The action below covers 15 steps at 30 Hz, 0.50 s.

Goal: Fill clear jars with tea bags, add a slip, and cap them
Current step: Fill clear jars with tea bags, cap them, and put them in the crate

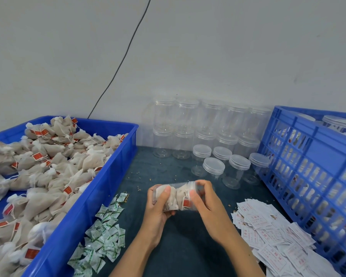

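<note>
1. The person's two bare forearms, nearest the camera, reach up the dark blue-green table (188, 246); the left hand (158, 204) curls its fingers round the body of a clear plastic jar (178, 196), and the right hand (203, 198) grips the jar's mouth end, fingers bent over a clear ribbed lid (194, 188). The jar lies on its side, held just above the table between the hands.
2. The shallow blue plastic tray (84, 206) on the left is heaped with pale mesh tea bags (48, 176) with red tags.
3. The blue slatted crate (308, 176) on the right holds what look like finished jars.
4. Empty capped clear jars (208, 136) stand stacked against the wall.
5. White printed slips (268, 232) lie right of the hands; small green-and-white sachets (104, 232) lie left.
6. Judgement: this jar is filled and capping seems underway; many jars remain.
7. Red print on slips and tags is too small to read.
</note>
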Available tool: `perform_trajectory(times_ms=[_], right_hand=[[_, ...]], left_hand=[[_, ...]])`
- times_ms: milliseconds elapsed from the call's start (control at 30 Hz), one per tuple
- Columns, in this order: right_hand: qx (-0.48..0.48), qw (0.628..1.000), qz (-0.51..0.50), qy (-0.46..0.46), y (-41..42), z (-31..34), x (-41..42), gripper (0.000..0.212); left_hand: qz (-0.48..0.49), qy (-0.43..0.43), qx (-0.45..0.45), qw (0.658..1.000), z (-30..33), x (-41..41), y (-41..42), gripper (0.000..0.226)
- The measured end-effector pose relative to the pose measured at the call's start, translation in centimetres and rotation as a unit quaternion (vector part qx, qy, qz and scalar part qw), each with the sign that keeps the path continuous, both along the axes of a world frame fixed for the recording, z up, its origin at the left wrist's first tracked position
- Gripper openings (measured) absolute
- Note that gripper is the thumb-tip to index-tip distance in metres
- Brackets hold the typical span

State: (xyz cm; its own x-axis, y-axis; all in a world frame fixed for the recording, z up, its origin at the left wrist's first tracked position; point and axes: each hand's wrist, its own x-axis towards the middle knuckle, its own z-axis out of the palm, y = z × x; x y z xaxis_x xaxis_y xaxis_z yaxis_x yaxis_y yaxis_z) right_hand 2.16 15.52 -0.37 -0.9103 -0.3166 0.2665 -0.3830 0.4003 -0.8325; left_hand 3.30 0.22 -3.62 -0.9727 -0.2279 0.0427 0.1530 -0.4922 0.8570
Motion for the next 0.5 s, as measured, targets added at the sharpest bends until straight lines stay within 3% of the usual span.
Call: perform_trajectory(times_ms=[100,200,300,367,500], right_hand=[[0.013,1.000,-0.018,-0.017,0.1,0.0,0.0,0.051],[0.024,0.998,0.035,0.035,0.6,0.2,0.1,0.063],[0.048,0.995,0.026,0.078,0.2,-0.2,0.1,0.044],[0.023,0.999,-0.008,0.048,-0.5,-0.4,0.2,0.028],[-0.023,0.997,-0.068,-0.012,-1.2,-0.5,0.1,0.053]], left_hand=[[-0.004,0.001,-0.001,1.000,0.1,0.0,0.2,0.041],[-0.014,-0.001,0.001,1.000,0.1,0.1,0.1,0.041],[-0.029,-0.009,-0.006,1.000,0.2,0.2,0.1,0.042],[-0.023,-0.007,-0.018,1.000,0.1,0.1,0.1,0.040],[-0.012,0.006,-0.043,0.999,0.0,0.1,0.2,0.036]])
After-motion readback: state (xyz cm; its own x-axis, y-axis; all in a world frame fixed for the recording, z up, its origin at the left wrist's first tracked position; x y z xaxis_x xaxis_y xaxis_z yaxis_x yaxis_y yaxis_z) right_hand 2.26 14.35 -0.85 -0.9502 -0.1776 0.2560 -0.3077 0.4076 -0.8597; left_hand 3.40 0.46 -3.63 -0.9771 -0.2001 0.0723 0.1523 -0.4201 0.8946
